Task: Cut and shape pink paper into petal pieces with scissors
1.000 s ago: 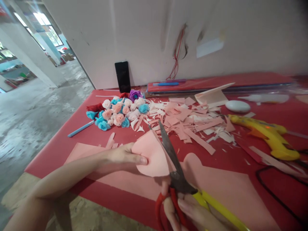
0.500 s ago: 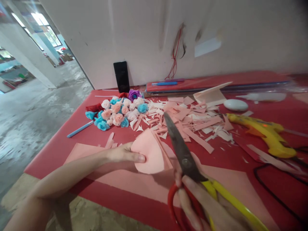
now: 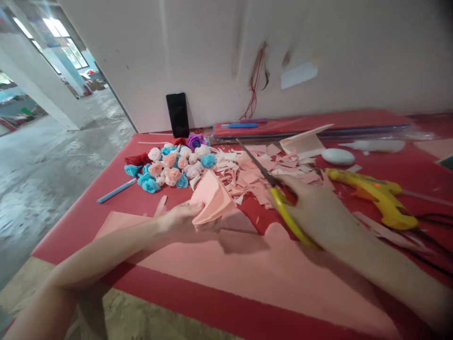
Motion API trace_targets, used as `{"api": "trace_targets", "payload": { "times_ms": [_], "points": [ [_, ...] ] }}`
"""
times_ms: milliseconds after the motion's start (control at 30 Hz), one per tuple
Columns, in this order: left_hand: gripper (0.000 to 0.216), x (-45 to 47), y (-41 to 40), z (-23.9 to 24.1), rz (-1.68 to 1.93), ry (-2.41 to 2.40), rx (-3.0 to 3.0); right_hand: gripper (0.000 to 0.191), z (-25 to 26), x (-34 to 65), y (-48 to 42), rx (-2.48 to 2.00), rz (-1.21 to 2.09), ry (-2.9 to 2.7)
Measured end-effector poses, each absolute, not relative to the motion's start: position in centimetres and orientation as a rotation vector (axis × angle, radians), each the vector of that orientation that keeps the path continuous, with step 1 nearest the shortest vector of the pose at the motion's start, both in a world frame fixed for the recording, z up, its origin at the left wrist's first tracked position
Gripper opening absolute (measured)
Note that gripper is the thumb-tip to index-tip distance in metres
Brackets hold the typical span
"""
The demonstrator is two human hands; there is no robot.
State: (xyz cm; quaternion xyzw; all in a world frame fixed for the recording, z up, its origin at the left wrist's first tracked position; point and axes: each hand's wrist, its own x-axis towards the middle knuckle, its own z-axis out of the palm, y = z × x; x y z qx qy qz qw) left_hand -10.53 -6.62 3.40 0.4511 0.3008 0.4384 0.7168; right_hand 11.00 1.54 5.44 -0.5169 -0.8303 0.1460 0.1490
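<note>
My left hand pinches a folded piece of pink paper with a rounded cut edge, held just above a large pink sheet on the red table. My right hand grips scissors with a yellow and a red handle. Their closed blades point away toward the back left, over a heap of pink paper scraps. The scissors are apart from the folded paper, to its right.
A cluster of small paper roses in pink, white, blue and purple lies at the back left, a blue pen beside it. A yellow glue gun lies right, with black cable. A dark phone leans on the wall.
My right hand carried the scissors away from the pink paper, forward and to the right over the scraps. My left hand lifted and tilted the folded paper.
</note>
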Motion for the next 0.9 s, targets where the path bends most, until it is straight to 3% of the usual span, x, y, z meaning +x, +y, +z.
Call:
{"api": "trace_targets", "payload": {
  "times_ms": [233, 433, 567, 667, 767, 900],
  "points": [
    [0.055, -10.7, -6.7, 2.7, 0.985, 0.820, 1.058, 0.032, 4.4, 8.3, 4.7, -1.493, 0.238, -2.559],
    [0.050, -10.6, -7.4, 2.3, 1.029, 1.062, 1.181, 0.038, 5.3, 7.9, 5.3, -1.190, 0.175, -2.536],
    [0.041, -10.5, -8.2, 2.5, 1.091, 1.227, 1.376, 0.024, 5.4, 8.1, 0.8, -0.790, 0.426, -2.611],
    [0.043, -10.4, -8.5, 3.2, 1.127, 1.231, 1.698, 0.035, 4.1, 8.5, -2.9, -0.577, 0.800, -2.291],
    [0.046, -10.5, -8.4, 3.8, 1.199, 1.133, 2.159, 0.028, 3.2, 8.6, -4.8, -0.539, 0.879, -2.158],
    [0.033, -10.5, -8.0, 3.5, 1.322, 1.090, 2.450, 0.011, 3.3, 8.4, -5.2, -0.527, 0.830, -2.118]
  ]
}}
